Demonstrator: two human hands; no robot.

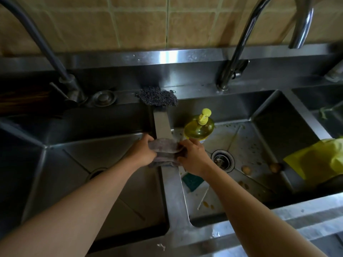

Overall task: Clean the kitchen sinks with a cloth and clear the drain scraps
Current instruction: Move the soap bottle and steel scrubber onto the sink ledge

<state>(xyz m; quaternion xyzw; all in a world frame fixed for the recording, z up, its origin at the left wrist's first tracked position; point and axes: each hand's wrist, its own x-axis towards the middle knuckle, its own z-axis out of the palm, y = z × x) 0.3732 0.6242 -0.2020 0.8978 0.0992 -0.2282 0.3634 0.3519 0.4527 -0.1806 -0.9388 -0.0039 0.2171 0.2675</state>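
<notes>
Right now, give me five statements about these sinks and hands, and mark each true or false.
1. Both hands grip the cloth over the divider between the two sinks. True: the left hand and the right hand each hold an end.
2. The soap bottle has a red pump. False: the pump is yellow.
3. Food scraps lie on the floor of the right sink. True.
4. The dark scrubber lies over the right sink's drain. False: it rests on the back ledge above the divider.
5. A green sponge lies in the left sink. False: it lies in the right sink, under the right forearm.
</notes>
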